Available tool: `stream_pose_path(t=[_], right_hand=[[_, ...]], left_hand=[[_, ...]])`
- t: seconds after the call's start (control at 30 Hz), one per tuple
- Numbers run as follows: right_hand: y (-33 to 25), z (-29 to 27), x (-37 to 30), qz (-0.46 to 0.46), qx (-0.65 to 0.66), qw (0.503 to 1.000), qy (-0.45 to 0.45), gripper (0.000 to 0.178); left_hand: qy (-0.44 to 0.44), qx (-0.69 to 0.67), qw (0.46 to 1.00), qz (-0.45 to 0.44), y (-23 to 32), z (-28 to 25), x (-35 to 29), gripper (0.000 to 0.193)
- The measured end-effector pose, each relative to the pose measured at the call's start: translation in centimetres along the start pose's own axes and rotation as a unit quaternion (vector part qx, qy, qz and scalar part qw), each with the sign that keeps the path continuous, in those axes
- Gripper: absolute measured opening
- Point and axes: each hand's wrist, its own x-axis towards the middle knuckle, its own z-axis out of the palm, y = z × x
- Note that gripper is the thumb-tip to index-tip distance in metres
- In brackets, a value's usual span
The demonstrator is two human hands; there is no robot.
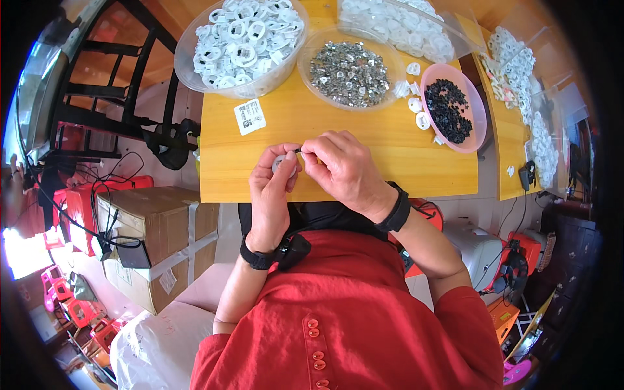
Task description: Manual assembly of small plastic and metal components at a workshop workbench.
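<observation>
I have a small white round piece (279, 162) in my left hand (268, 185). It is on my side of the tub of metal bits (393, 62), a bit to the left, just over the near part of the yellow table (390, 175). My left fingers and thumb are curled closed around it, and they hide some of it. My right hand (344, 166) is right beside my left one, with the finger and thumb pinched together on a tiny dark bit (298, 151). The dark bit is right by my left fingertips, and it is too small for me to tell its shape.

The metal tub is round and clear, full of shiny silver bits (351, 73). Left of it, close by, is a big clear tub (186, 71) piled up with white rings (247, 42). Left of the metal tub and nearer to me, a white card (250, 117) lies flat. Right of it is a pink bowl (478, 107) with little black bits (448, 110) in it. Some loose white pieces (415, 104) lie between that bowl and the metal tub. Behind the metal tub, to the right, is a clear box full of white parts (416, 29).
</observation>
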Motion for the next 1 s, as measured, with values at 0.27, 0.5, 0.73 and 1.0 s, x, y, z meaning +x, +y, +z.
stream_pose_path(t=[0.27,0.5,0.73,1.0], right_hand=[[-0.4,-0.7,0.2,0.033,0.025,0.999,-0.01,0.011],[-0.6,-0.9,0.3,0.064,0.069,0.995,-0.017,0.012],[-0.7,-1.3,0.4,0.154,0.161,0.974,-0.035,0.009],[-0.8,-1.3,0.0,0.185,0.199,0.962,-0.037,0.007]], left_hand=[[0.011,0.033,0.999,0.038,0.0,0.1,-0.3,0.013],[0.053,0.237,0.953,0.183,-0.2,0.0,-0.1,0.01],[0.044,0.4,0.882,0.246,1.1,0.2,-0.5,0.007],[0.018,0.017,1.0,0.004,0.1,-1.1,0.4,0.005]])
